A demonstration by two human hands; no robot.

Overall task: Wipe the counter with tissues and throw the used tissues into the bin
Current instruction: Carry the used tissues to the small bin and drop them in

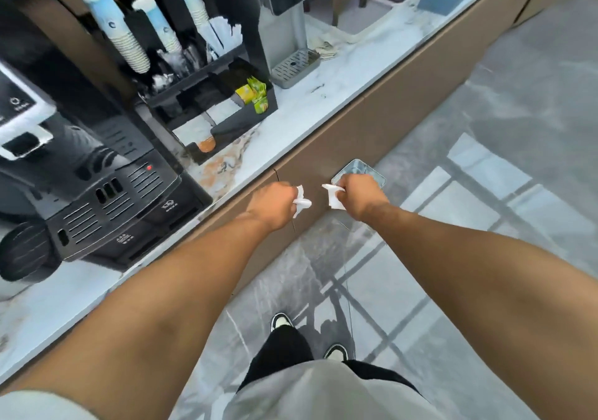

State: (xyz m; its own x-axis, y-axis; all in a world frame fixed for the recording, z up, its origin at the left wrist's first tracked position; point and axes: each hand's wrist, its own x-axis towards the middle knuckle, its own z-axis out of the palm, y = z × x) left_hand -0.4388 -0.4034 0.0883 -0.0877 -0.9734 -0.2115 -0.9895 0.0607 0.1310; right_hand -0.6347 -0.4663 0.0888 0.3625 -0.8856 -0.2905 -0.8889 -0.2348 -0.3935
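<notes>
Left hand: grip clenched on a crumpled white tissue, held off the front edge of the bench, in front of the brown cabinet face.
Right hand: grip clenched on a second white tissue, level with the left and near it, over a metal-rimmed opening in the cabinet front.
Reason for hold: both wads sit clear of the bench top, probably carried toward disposal; the opening is judged to be the bin flap.
Bench surface: pale marble; brownish stain near the front edge beside the coffee machine, so wiping may remain.
Other stock: condiment organiser with cup stacks; water dispenser toward the far edge.
Hidden or unclear: opening mostly covered by the right hand; fingers and tissue soiling not discernible; far end of the bench blurred.
</notes>
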